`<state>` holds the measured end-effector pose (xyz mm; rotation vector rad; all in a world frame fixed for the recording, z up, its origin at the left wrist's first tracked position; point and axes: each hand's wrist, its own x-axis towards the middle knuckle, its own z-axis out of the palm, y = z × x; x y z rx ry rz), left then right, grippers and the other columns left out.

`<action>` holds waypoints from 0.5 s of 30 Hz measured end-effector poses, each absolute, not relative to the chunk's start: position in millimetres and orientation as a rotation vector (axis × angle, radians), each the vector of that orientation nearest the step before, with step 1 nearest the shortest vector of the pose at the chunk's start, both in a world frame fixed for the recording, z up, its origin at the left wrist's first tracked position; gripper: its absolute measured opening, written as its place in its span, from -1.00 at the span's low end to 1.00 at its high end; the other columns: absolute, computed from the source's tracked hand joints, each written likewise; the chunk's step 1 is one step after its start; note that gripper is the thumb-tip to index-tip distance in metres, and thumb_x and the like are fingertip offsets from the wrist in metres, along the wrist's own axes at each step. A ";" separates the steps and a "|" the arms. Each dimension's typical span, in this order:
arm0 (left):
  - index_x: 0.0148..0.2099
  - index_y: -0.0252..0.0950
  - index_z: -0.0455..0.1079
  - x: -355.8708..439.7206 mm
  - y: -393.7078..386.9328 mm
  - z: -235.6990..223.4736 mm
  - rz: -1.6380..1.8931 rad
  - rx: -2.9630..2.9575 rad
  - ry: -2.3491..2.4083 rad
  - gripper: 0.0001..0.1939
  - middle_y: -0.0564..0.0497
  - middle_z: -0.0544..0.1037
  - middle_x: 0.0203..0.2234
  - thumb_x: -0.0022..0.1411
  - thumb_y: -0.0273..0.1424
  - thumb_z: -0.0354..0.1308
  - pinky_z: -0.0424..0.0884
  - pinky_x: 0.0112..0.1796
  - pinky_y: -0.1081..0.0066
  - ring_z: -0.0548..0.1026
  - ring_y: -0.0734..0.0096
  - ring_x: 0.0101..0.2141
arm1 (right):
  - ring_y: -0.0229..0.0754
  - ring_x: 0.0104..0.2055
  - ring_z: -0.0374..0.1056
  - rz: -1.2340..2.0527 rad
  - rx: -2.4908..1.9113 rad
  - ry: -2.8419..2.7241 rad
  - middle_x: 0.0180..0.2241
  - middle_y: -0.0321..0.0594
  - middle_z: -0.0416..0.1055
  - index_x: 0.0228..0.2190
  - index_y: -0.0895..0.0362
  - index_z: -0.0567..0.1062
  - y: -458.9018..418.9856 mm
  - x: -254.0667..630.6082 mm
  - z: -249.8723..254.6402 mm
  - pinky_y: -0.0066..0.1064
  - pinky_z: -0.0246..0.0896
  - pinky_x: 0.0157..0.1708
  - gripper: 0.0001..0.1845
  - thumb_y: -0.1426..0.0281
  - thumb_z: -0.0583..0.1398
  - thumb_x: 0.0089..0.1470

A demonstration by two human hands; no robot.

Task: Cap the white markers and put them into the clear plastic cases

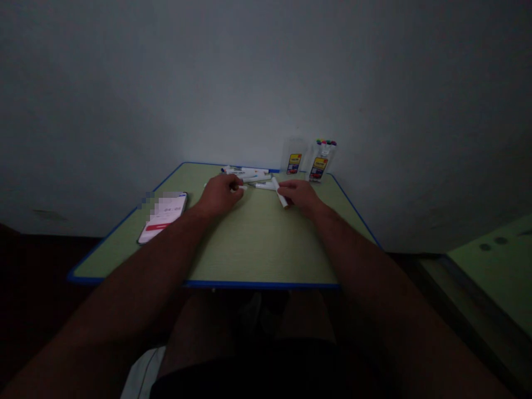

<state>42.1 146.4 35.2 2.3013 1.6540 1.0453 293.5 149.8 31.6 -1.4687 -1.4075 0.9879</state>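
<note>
My right hand (300, 195) is closed around a white marker (280, 193), pinching it between thumb and fingers. That marker slants, its brownish end pointing toward me. Across from it, my left hand (222, 194) is curled shut, and a short white marker end (242, 188) shows at its fingertips. The rest of that piece is hidden by the hand. Several white markers (257, 179) lie loosely together on the table just beyond and between the hands, some overlapping.
A clear plastic case (295, 160) with a yellow label stands at the table's back edge by the wall. To its right, a second case (320, 163) holds markers with coloured ends. A lit phone (164, 218) lies left on the green table (266, 255), which has a blue rim.
</note>
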 end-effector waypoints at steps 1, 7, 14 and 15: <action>-0.17 -0.29 0.57 42.2 146.0 35.4 1.047 2.300 1.653 -0.79 -0.09 0.62 -0.31 0.12 -0.39 0.24 0.39 -0.18 0.27 0.49 0.28 -0.32 | -0.34 -0.55 0.35 0.984 -1.474 -1.413 -0.43 -0.22 0.57 -0.17 0.24 0.63 150.6 294.0 30.8 -0.53 0.25 -0.55 -0.75 0.47 0.35 0.06; -0.15 -0.29 0.57 42.0 145.0 36.3 1.045 2.305 1.642 -0.78 -0.08 0.62 -0.30 0.14 -0.38 0.23 0.39 -0.16 0.27 0.49 0.30 -0.31 | -0.33 -0.53 0.37 0.981 -1.461 -1.430 -0.42 -0.20 0.57 -0.19 0.24 0.64 148.6 293.7 31.9 -0.51 0.28 -0.52 -0.77 0.47 0.35 0.06; -0.16 -0.28 0.58 41.4 147.9 34.5 1.077 2.280 1.625 -0.79 -0.08 0.61 -0.32 0.12 -0.40 0.24 0.39 -0.18 0.26 0.47 0.30 -0.33 | -0.36 -0.54 0.33 0.986 -1.482 -1.445 -0.40 -0.21 0.58 -0.20 0.22 0.65 144.9 292.3 35.5 -0.53 0.24 -0.53 -0.78 0.50 0.34 0.05; -0.16 -0.28 0.57 41.4 148.2 34.2 1.085 2.273 1.622 -0.79 -0.07 0.61 -0.32 0.12 -0.40 0.24 0.40 -0.18 0.27 0.47 0.31 -0.33 | -0.36 -0.54 0.33 0.986 -1.484 -1.449 -0.40 -0.21 0.58 -0.19 0.22 0.65 145.2 292.6 35.2 -0.52 0.24 -0.52 -0.77 0.49 0.35 0.04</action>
